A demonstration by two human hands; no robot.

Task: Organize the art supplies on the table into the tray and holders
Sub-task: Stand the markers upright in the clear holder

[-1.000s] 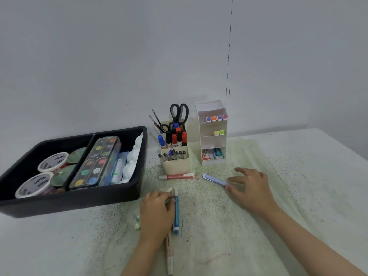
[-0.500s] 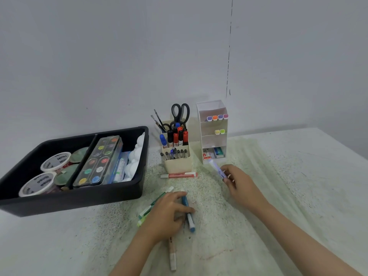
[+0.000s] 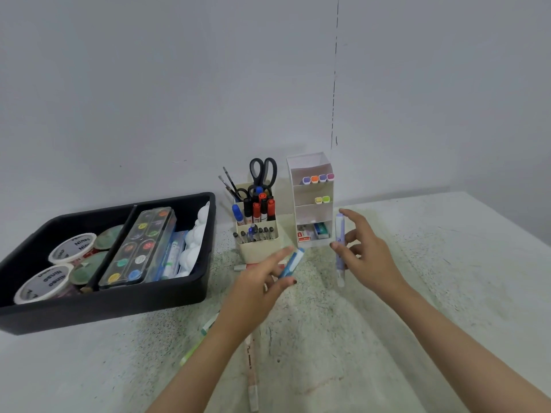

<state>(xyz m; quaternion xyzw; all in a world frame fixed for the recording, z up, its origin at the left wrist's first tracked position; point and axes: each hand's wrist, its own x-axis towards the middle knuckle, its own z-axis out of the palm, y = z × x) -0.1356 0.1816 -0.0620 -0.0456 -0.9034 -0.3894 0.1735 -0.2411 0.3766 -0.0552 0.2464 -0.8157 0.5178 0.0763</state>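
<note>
**Supervisor:** What had changed when you checked the feed?

**Operator:** Both hands had come up off the table (image 3: 447, 263). A second before, they lay low over the loose pens. By this moment I saw each one carrying a marker in the air.

**Supervisor:** Which hand had what?

**Operator:** The left hand (image 3: 253, 293) pinched a blue marker (image 3: 293, 259) between thumb and fingers, tilted, just in front of the beige pen cup (image 3: 259, 248). The right hand (image 3: 369, 257) held a lilac marker (image 3: 339, 231) nearly upright against its thumb, index finger stretched out, just beside the white tiered holder (image 3: 311, 210).

**Supervisor:** Where did that leave the job?

**Operator:** Two more pens were off the surface and close to the holders, neither yet slotted in. I judged the tiered holder their likely home, since similar capped markers already sat on its upper shelves. A pink marker (image 3: 250, 362) and green markers (image 3: 208, 324) lay by the left forearm, and a reddish marker (image 3: 242, 267) showed partly behind that hand, so more remained to collect. The black tray (image 3: 119, 305) looked stocked already.
</note>
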